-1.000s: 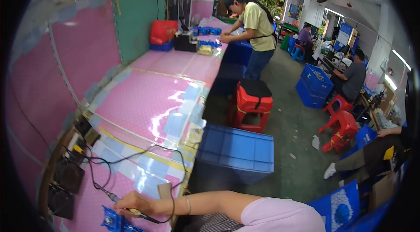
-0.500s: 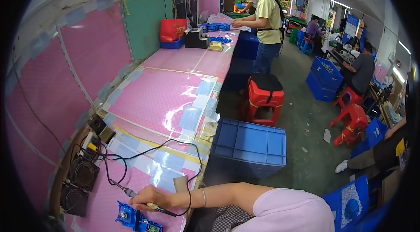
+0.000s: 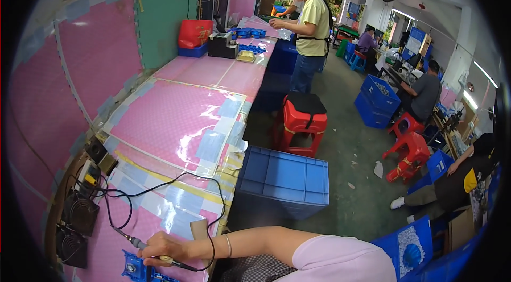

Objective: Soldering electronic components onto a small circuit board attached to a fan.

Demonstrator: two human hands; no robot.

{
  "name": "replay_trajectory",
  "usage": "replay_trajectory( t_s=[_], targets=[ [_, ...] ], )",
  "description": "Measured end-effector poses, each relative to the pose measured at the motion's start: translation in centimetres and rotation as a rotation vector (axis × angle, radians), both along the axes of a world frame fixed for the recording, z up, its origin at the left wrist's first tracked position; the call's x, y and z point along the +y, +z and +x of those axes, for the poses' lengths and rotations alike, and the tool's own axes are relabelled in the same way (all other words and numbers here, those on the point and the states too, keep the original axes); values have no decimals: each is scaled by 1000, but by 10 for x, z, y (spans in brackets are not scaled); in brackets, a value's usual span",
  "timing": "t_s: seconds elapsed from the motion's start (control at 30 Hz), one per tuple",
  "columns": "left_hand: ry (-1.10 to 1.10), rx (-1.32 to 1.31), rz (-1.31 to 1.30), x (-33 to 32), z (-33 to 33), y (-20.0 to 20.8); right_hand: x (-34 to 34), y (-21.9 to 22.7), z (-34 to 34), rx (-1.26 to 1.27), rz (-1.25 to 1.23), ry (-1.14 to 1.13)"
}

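My right hand [image 3: 164, 249] is closed around the grip of a soldering iron [image 3: 139, 243], whose metal end points up and left, away from my wrist. From its back end a black cord [image 3: 217, 191] loops over the bench. Just below the hand lies a blue plastic housing [image 3: 131, 268] with a round metal piece in it, partly cut off by the lower edge. The iron's metal end is apart from the housing. My left hand is not in view.
Small black fans [image 3: 80, 210] stand along the bench's wall side. A blue crate [image 3: 285, 175] and a red stool [image 3: 302, 122] stand right of the pink-covered bench [image 3: 175, 117]. A co-worker in a yellow shirt [image 3: 314, 16] stands at its far end. Others work at the right.
The whole view has swung so that bench, crate and people sit further left. The blue housing is lower and more cut off. My right hand keeps hold of the soldering iron.
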State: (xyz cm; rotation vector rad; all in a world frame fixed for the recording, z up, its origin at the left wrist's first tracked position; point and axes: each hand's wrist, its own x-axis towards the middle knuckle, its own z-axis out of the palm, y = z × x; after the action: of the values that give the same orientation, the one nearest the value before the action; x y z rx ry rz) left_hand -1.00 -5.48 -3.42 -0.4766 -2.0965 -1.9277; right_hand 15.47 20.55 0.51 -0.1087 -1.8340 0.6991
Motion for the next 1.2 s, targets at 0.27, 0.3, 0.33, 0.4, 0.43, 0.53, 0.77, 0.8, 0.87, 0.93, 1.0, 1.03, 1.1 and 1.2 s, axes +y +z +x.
replay_trajectory(
  t_s=[0.27,0.3,0.33,0.4,0.43,0.53,0.77,0.8,0.87,0.93,1.0,1.03,1.1,1.2],
  targets=[
    [-81,-120,172,-9,-9,-12,0,0,-1,-25,-5,-35],
    [-92,-137,194,-11,-11,-14,-1,0,-1,-31,-10,-38],
    [-98,-155,219,-7,-7,-9,-1,-1,-4,-28,-7,-26],
    [-108,-193,263,6,4,6,-1,-3,-4,-33,-13,-13],
    [-113,-207,280,0,-2,-5,1,-2,-3,-29,-2,-17],
    [-115,-236,292,-21,-19,-28,0,2,-1,-22,-14,-22],
    [187,616,-651,-8,5,6,1,-7,-5,18,47,-49],
    [-8,184,-285,-16,-9,-7,3,-8,-3,28,46,-41],
    [-164,-243,74,-29,-38,-36,2,-6,-7,44,28,-6],
    [251,445,-222,-36,-52,-73,0,-3,-7,14,67,-54],
    [224,503,-292,-25,-40,-52,2,-8,-5,-32,70,-47],
    [209,504,-294,-22,-35,-44,2,-8,-7,-17,63,-46],
    [198,502,-295,-19,-30,-44,5,-9,-7,-4,59,-41],
    [196,453,-285,-20,-33,-46,5,-9,-9,15,72,-59]
  ],
)
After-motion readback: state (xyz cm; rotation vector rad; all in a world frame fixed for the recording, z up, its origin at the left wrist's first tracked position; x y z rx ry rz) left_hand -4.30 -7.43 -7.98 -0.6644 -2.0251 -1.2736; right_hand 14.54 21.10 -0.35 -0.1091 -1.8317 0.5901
